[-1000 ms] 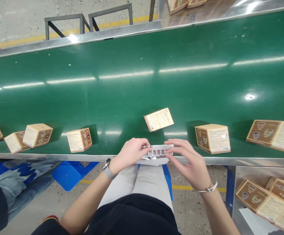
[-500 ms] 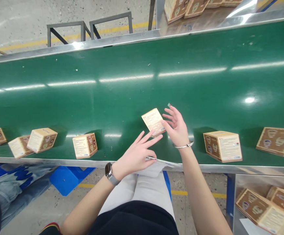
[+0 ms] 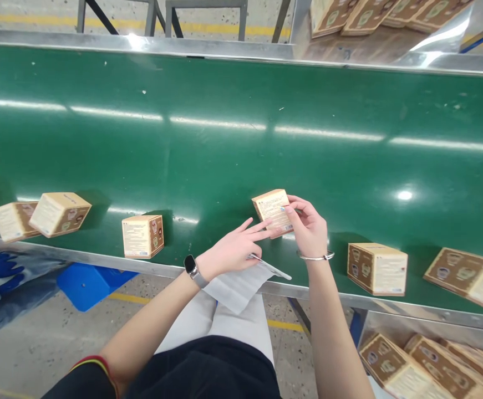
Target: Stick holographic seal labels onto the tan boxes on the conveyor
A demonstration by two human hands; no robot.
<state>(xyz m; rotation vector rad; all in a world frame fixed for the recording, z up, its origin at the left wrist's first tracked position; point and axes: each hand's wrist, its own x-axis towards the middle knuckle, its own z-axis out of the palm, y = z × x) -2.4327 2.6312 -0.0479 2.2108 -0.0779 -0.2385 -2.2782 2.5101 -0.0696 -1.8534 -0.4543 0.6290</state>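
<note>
A small cream-and-brown cardboard box (image 3: 275, 209) stands tilted on the green belt in front of me. My right hand (image 3: 309, 230) grips its right side, with the thumb on the printed face and the fingers behind the edge. A tiny bluish sticker (image 3: 284, 209) shows at the thumb tip, against that face. My left hand (image 3: 235, 249) pinches a white sheet (image 3: 241, 285) that hangs over the belt's near edge. Its index and middle fingers stretch out to the box's lower left part.
Similar boxes stand along the near side of the green belt (image 3: 208, 160): one box (image 3: 142, 236) to the left, another box (image 3: 377, 269) to the right. Flattened cartons (image 3: 407, 366) lie on a metal shelf at lower right, more cartons (image 3: 370, 16) at the far side. A blue stool (image 3: 85, 285) is below.
My right hand has closed onto the box, bringing the small sticker from its raised fingertip to the printed face. My left hand keeps the white sheet. The view has shifted and turned.
</note>
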